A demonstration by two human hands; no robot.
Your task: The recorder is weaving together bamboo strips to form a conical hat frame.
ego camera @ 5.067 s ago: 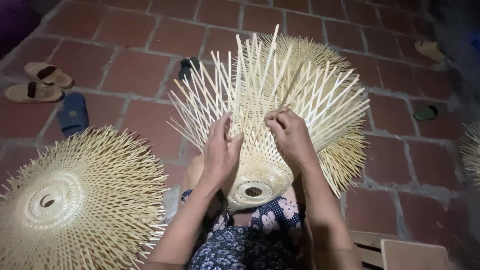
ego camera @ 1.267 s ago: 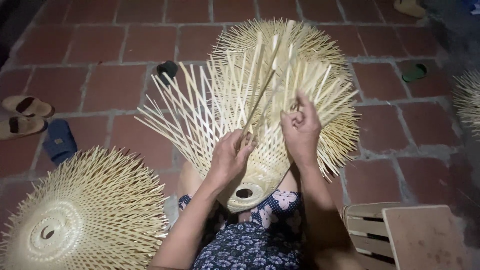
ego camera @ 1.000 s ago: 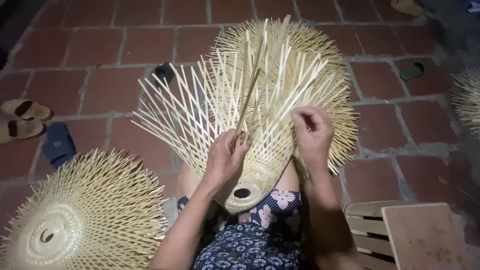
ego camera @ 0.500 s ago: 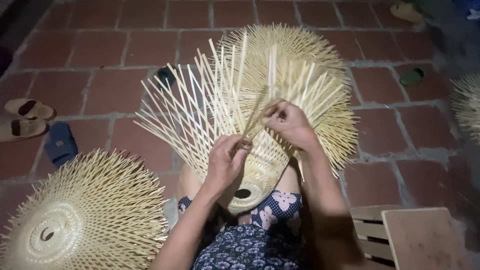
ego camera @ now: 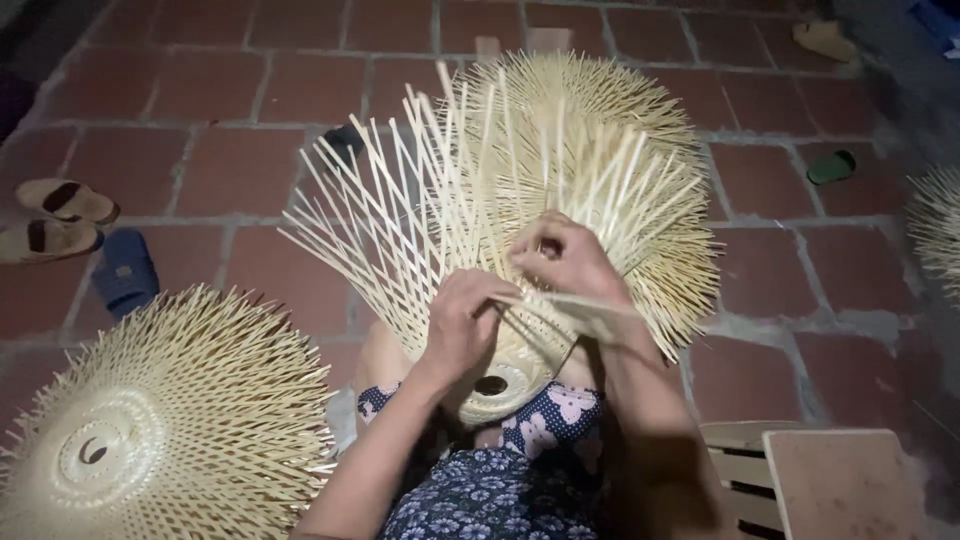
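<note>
A half-woven bamboo basket (ego camera: 420, 230) rests on my lap, its round woven base with a dark centre hole (ego camera: 490, 385) towards me and many loose pale strips fanning up and outwards. My left hand (ego camera: 465, 325) presses on the woven part and pinches strips there. My right hand (ego camera: 565, 262) is closed on a thin bamboo strip just above the weave. Behind it lies another spiky woven piece (ego camera: 600, 110).
A finished round bamboo piece (ego camera: 150, 440) lies on the brick floor (ego camera: 200, 150) at lower left. Sandals (ego camera: 60, 215) and a blue slipper (ego camera: 125, 270) are at left, a green item (ego camera: 832, 167) at right, a wooden stool (ego camera: 830, 480) at lower right.
My right hand has come down from the raised strips to the weave, drawing a strip in with it. My left hand has stayed pressed on the woven part.
</note>
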